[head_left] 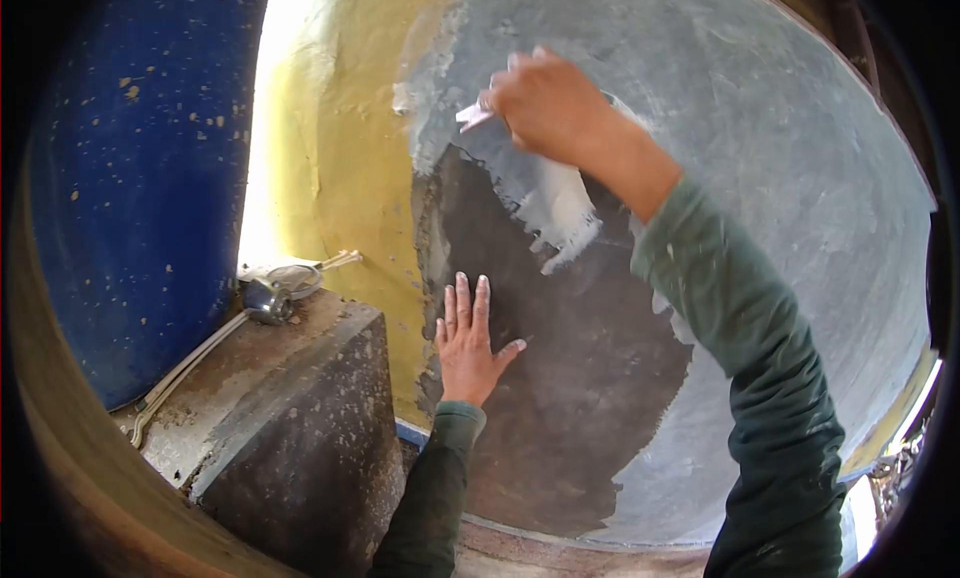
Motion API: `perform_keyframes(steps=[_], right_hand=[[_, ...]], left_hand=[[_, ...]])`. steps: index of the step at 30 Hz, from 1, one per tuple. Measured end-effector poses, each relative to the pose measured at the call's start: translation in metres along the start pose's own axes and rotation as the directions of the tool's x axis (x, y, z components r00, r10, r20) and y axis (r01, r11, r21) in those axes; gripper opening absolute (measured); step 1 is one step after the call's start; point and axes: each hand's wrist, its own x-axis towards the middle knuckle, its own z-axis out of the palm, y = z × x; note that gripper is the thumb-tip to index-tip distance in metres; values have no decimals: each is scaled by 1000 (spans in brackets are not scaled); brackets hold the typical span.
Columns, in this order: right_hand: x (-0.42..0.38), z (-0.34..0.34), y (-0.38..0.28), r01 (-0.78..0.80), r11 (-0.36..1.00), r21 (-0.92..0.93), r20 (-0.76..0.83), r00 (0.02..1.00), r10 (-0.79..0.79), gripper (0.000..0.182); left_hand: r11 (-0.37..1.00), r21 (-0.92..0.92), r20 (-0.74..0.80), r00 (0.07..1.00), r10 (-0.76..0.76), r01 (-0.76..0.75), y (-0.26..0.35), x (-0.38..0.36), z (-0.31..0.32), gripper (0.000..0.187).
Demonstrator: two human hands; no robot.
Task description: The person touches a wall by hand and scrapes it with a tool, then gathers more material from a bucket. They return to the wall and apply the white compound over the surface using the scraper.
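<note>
My left hand [468,358] lies flat against the dark bare patch [590,378] of the wall, fingers spread and holding nothing. Higher up, my right hand [552,106] is closed around a plastering trowel [474,117]. Its pale handle end sticks out left of the fist, while most of the tool is hidden behind the hand and wrist. Fresh whitish plaster [562,213] is smeared just under my right hand, with a ragged lower edge over the dark patch. Grey plaster [780,148] covers the wall above and to the right.
A yellow wall strip [365,188] borders the patch on the left. Beyond it stands a blue, paint-flecked panel [150,178]. At the lower left, a concrete block [310,448] juts out, with cables [195,363] and a metallic fitting [268,300] on top.
</note>
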Motion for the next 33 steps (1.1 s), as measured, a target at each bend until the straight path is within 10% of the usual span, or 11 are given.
perform_keyframes(steps=[2,16,21,23,33], right_hand=[[0,-3,14,134,981,-141,220,970,-101,11],[-175,-70,-13,287,957,31,430,861,-272,12],[-127,-90,4,-102,968,228,477,879,-20,7],[-85,-74,18,-140,896,421,216,975,51,7],[112,-25,66,-405,879,251,273,901,337,25]], left_hand=[[999,30,52,998,-31,29,3,1,-2,118],[999,24,34,999,-38,38,6,2,-2,117],[999,-19,-13,1000,-27,27,10,-2,-1,117],[999,-41,-12,1000,-28,28,11,-5,0,116],[999,-45,-1,1000,-25,25,2,-10,3,111]])
